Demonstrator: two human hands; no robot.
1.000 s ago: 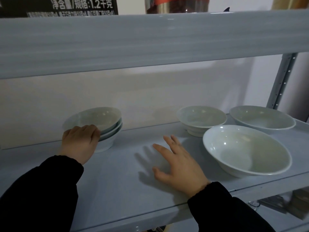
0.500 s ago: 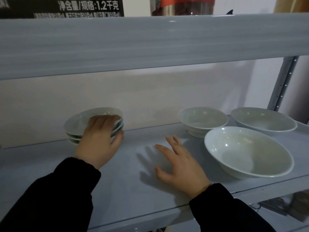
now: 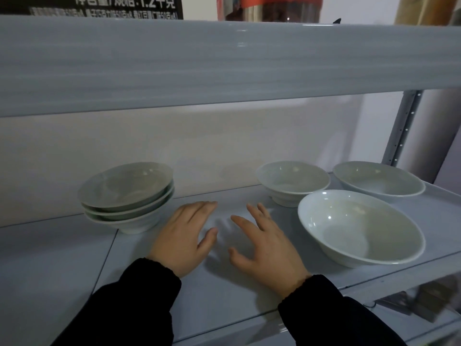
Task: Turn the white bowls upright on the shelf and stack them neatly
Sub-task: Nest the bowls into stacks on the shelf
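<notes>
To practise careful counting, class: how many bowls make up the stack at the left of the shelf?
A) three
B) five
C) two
A: the stack shows three rims, nested one above another.

On the grey shelf (image 3: 74,275), a stack of three white bowls (image 3: 127,196) stands upright at left. Both hands, the left hand (image 3: 185,236) and right hand (image 3: 267,242), lie flat, fingers spread, between it and three separate upright bowls (image 3: 359,226).
</notes>
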